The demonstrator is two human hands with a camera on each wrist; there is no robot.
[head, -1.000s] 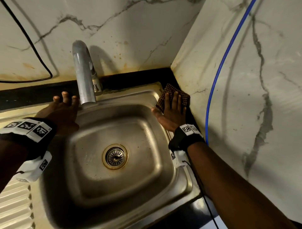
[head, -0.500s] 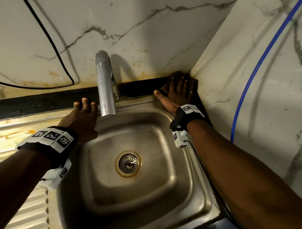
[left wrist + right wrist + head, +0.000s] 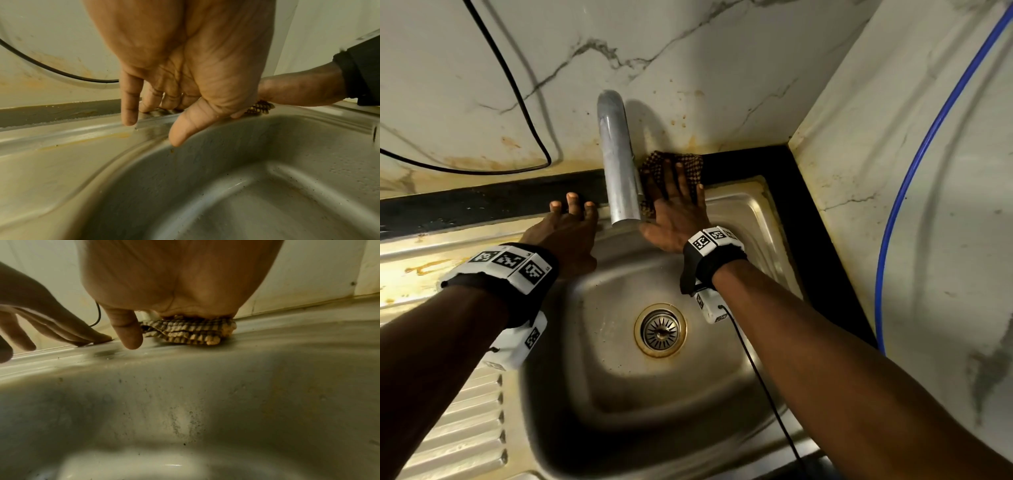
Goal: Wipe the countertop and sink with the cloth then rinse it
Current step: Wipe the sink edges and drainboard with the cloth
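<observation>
A brown checked cloth [image 3: 693,164] lies on the back rim of the steel sink [image 3: 743,202], just right of the tap spout [image 3: 618,161]. My right hand [image 3: 674,202] presses flat on the cloth with straight fingers. In the right wrist view the cloth [image 3: 191,332] bunches under my palm on the sink ledge. My left hand [image 3: 566,226] rests with straight fingers on the back rim, left of the spout, holding nothing. In the left wrist view its fingertips [image 3: 129,118] touch the ledge, and a bit of cloth [image 3: 260,108] shows under the right hand.
The black countertop strip [image 3: 482,202] runs behind the sink and down its right side. Marble walls meet in a corner at the back right. A black cable [image 3: 517,96] and a blue hose [image 3: 914,164] hang on the walls. The drain [image 3: 660,330] sits mid-basin, with the draining board [image 3: 458,428] at left.
My right hand has slid the cloth left along the back ledge, from the corner to beside the tap spout. The left hand stays on the rim.
</observation>
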